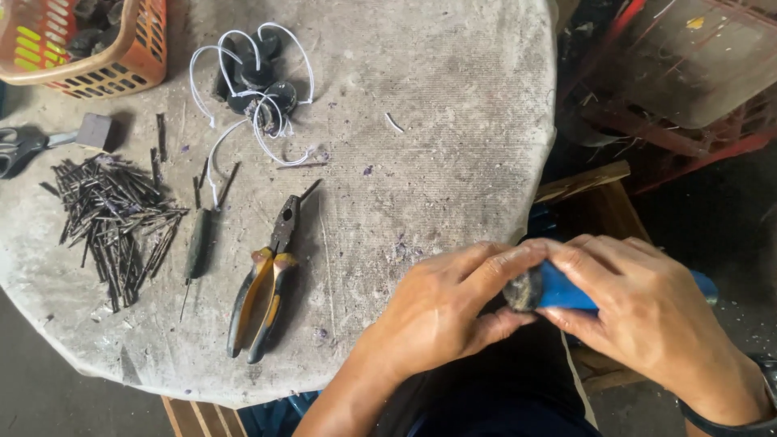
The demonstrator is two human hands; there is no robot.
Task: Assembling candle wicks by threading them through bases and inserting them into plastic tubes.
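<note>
Both hands meet off the round table's right edge, above my lap. My right hand wraps a blue cylindrical piece. Its dark, grey end faces left. My left hand pinches that dark end between thumb and fingers. What lies inside the dark end is hidden by the fingers.
On the grey cloth-covered round table lie yellow-handled pliers, a green-handled awl, a pile of dark nails, dark round parts with white wires, scissors and an orange basket. Red crates stand at the right.
</note>
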